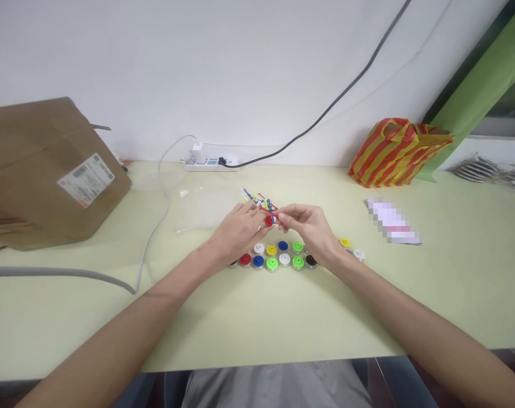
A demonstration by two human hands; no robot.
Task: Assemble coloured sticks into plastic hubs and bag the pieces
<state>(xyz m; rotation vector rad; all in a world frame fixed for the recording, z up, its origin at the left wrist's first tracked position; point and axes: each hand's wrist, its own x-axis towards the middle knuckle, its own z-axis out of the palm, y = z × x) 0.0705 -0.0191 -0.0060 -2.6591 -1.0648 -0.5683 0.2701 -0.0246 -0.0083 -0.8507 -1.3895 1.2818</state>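
My right hand (310, 226) pinches a thin red plastic stick (266, 210) between thumb and fingertips. At the fingertips of my left hand (238, 229) is a small round red cap (268, 221), held close beside the stick. Just behind both hands lies a loose pile of coloured plastic sticks (257, 198), in blue, yellow, red and white, partly covered by my fingers. Below my hands, small round pieces with coloured tops, such as a green-topped one (272, 263), stand in two rows. My wrists hide some of these pieces.
A clear plastic bag (201, 207) lies left of the pile. A cardboard box (49, 170) stands at far left, with a grey cable (70, 273) before it. A power strip (210, 165) sits by the wall. On the right are a striped bag (397, 153) and a blurred flat item (392, 221).
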